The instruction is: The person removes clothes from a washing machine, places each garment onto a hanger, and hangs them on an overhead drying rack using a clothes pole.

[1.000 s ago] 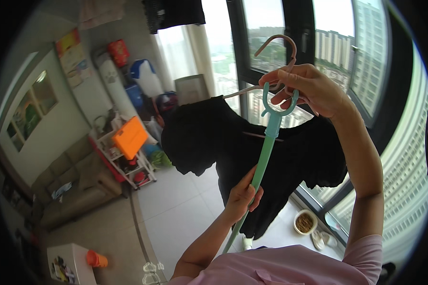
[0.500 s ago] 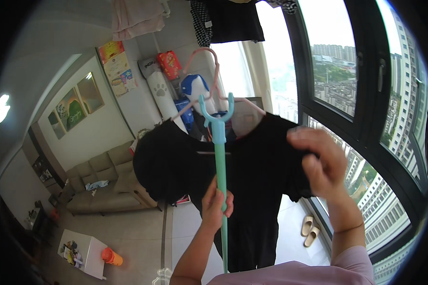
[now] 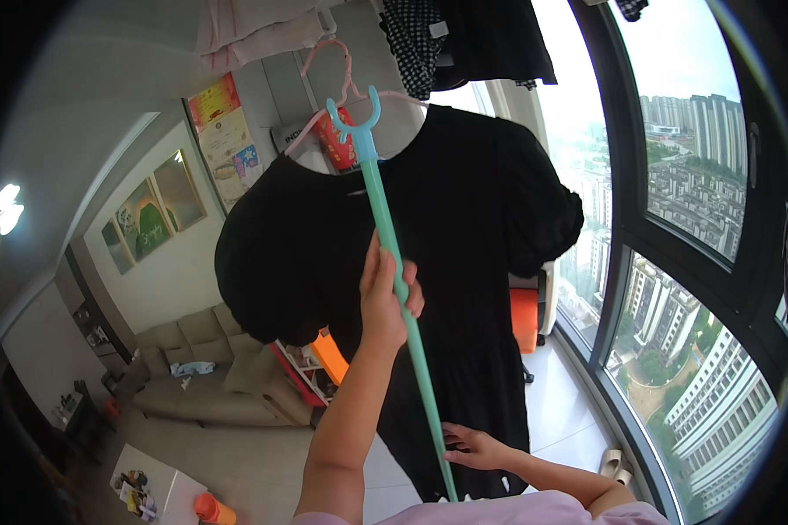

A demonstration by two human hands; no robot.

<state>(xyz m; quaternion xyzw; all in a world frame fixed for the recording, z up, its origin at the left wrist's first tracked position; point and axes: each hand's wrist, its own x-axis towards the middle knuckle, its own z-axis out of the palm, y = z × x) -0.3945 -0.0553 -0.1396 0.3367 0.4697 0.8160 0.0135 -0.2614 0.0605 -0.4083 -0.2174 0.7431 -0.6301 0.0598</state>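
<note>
My left hand [image 3: 388, 293] is wrapped round a green clothes pole [image 3: 422, 363], partway up its length. At the pole's top, a light-blue forked head [image 3: 359, 127] overlaps the neck of a pink clothes hanger [image 3: 348, 74]. From that hanger hangs a black short-sleeved dress [image 3: 455, 219], spread out behind the pole. Low down, my right hand [image 3: 474, 448] has its fingertips at the pole's lower part, in front of the dress. Its thumb and fingers are apart; whether they touch the pole I cannot tell.
Overhead hang a checked garment [image 3: 411, 44], black clothing [image 3: 495, 39] and pale pink cloth [image 3: 258, 35]. Tall windows [image 3: 617, 201] run along the right. At the left are a brown sofa [image 3: 197, 350] and a white table [image 3: 162, 486]. Slippers [image 3: 617, 466] lie by the window.
The pole, hanger and dress have risen and shifted left, with my left hand raised along. My right hand has dropped from beside the dress's sleeve to the pole's lower part.
</note>
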